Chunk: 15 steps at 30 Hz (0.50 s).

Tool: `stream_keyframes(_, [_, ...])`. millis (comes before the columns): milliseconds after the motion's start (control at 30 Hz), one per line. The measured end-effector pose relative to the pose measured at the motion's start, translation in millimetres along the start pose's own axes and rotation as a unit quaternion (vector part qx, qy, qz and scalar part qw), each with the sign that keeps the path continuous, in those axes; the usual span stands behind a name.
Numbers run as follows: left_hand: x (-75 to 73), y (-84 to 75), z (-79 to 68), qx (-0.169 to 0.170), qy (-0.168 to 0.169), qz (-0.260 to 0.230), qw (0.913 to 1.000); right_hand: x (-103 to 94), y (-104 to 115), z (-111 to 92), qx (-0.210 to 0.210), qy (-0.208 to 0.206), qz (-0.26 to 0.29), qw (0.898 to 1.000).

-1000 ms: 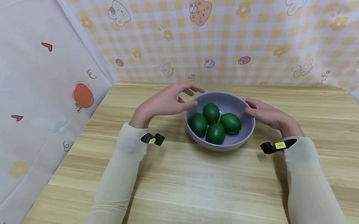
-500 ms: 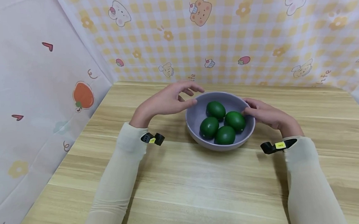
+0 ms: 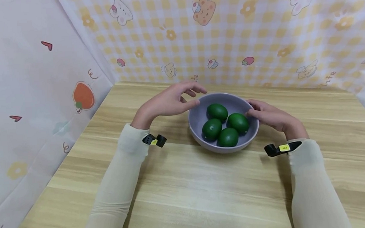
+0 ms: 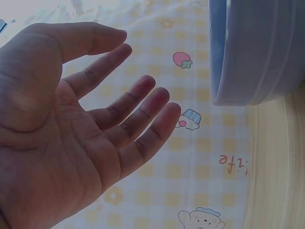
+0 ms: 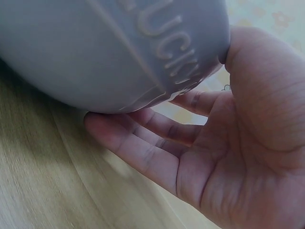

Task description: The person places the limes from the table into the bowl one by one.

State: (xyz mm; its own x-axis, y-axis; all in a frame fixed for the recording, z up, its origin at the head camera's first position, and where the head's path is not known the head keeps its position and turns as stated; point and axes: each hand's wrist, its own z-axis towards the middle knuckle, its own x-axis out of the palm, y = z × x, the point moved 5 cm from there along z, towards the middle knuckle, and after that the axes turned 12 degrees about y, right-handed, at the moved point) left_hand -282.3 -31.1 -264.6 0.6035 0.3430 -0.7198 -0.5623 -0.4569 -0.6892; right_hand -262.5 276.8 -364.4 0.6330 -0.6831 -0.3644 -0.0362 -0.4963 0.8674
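A lavender-grey bowl (image 3: 198,139) holds several glossy dark green limes (image 3: 228,137), grouped toward its right side. My right hand (image 3: 273,117) grips the bowl at its right side, thumb on the rim. In the right wrist view, fingers (image 5: 143,148) curl beneath the bowl's curved wall (image 5: 95,52), which bears raised letters. Off the bowl's left side hovers my left hand (image 3: 171,101), palm turned inward and fingers loosely spread. The left wrist view shows a gap between those fingers (image 4: 157,129) and the bowl's wall (image 4: 257,52), with nothing in the hand.
The bowl sits toward the back of a light wood-grain table (image 3: 210,194). Behind the table hangs a yellow checked cloth (image 3: 228,33) with cartoon prints, and a white printed cloth (image 3: 25,83) covers the left side. Black wrist cameras (image 3: 154,140) are worn at both cuffs.
The limes have rolled rightward inside the bowl since a second ago and moved little in the last half second. Both hands and the bowl have stayed nearly in place.
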Motion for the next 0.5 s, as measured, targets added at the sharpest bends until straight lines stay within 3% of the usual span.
stream_keyframes(333, [2.0, 7.7, 0.6, -0.001, 0.001, 0.005, 1.0000, 0.7, 0, 4, -0.002, 0.003, -0.019, 1.000])
stream_keyframes(500, [5.4, 12.3, 4.3, -0.010, -0.002, 0.035, 0.9993, 0.0, 4, 3, 0.008, -0.001, -0.034, 0.999])
